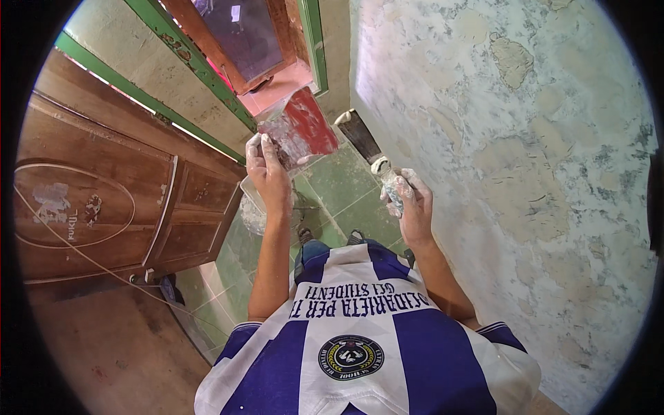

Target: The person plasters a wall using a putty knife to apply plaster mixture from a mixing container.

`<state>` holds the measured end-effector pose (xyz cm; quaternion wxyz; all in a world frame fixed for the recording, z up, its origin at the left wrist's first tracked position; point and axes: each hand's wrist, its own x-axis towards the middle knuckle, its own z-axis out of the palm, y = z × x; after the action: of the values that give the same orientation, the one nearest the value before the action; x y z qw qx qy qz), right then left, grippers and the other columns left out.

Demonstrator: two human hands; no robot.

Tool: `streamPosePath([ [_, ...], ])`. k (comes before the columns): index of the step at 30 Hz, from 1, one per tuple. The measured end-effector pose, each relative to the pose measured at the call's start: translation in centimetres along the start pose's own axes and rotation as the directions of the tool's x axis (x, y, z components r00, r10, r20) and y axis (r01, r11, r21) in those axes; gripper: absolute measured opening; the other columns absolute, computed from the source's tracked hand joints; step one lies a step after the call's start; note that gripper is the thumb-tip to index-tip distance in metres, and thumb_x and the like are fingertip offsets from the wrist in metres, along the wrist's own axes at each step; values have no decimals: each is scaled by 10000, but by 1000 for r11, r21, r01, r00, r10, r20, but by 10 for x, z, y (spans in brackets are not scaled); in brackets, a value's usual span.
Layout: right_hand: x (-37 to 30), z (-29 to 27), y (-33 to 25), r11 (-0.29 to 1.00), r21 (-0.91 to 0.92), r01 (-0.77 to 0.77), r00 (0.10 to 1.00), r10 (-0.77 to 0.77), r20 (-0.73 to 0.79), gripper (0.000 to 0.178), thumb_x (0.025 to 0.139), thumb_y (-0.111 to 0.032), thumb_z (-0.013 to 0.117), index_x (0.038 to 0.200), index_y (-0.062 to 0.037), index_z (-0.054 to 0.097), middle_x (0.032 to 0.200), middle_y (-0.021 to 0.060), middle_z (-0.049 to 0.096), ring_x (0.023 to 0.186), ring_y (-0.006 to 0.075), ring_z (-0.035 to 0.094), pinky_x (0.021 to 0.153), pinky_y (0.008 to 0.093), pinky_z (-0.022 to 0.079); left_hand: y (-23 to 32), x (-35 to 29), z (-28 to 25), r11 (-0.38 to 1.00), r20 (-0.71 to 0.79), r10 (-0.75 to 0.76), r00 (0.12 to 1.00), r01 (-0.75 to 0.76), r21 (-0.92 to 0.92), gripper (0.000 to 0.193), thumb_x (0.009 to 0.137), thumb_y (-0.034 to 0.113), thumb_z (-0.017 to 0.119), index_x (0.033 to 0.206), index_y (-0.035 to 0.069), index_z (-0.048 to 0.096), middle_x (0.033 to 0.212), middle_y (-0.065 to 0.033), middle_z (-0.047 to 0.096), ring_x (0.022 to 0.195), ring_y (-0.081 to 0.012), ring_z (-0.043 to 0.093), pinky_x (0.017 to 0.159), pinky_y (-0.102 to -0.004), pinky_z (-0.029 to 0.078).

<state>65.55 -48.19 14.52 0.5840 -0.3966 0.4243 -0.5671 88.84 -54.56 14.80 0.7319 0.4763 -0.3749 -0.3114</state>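
Note:
My left hand (269, 176) grips a flat red plastic scraper (309, 124) by its near left edge, with whitish filler smeared over part of its face. To its right, my right hand (409, 200) is closed round the handle of a putty knife (361, 136). The knife's dark blade points up and to the left, toward the red scraper but apart from it. A dab of white putty sits at the blade's tip, and more cakes the base of the blade. Both hands are dusted with white.
A patchy, partly skimmed wall (526, 173) rises close on my right. At left stands a brown wooden door (97, 173) with a looped cable (90, 252) across it. A whitish bucket (253, 211) rests on the green tiled floor (337, 183), below my left hand. Ahead is a wood-framed window (242, 41).

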Motion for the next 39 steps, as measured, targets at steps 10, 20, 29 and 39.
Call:
streamPosePath([
  [10, -6, -27, 15, 997, -73, -27, 999, 29, 28, 247, 949, -184, 562, 1100, 9, 587, 799, 25, 628, 614, 23, 487, 497, 181, 360, 11, -13, 23, 998, -77, 61, 995, -63, -17, 254, 1010, 152, 472, 1187, -27, 509, 1017, -60, 608, 822, -84, 584, 722, -232, 506],
  [20, 11, -20, 11, 996, -42, -80, 996, 82, 36, 240, 974, -205, 529, 1111, -14, 578, 776, 28, 602, 573, 22, 441, 462, 180, 319, 16, -34, 43, 968, 183, 175, 967, -203, 145, 203, 998, 58, 465, 1189, -7, 486, 1023, -45, 585, 900, -86, 548, 788, -220, 439],
  [29, 29, -9, -15, 995, 99, 2, 999, -6, 37, 253, 982, -219, 509, 1113, -12, 574, 764, 40, 595, 575, 43, 451, 464, 192, 321, 6, -56, 34, 993, 239, 30, 971, -56, 103, 233, 998, 66, 468, 1218, -10, 479, 1083, -39, 551, 996, -98, 525, 834, -227, 428],
  [39, -11, -36, 18, 996, -14, -83, 996, 82, -43, 255, 961, -210, 552, 1102, 2, 575, 775, 66, 611, 594, 56, 486, 457, 195, 349, 4, -24, 30, 995, 18, 7, 1000, -6, -98, 237, 1005, 129, 469, 1199, -3, 500, 972, -21, 589, 769, -64, 553, 614, -287, 599],
])
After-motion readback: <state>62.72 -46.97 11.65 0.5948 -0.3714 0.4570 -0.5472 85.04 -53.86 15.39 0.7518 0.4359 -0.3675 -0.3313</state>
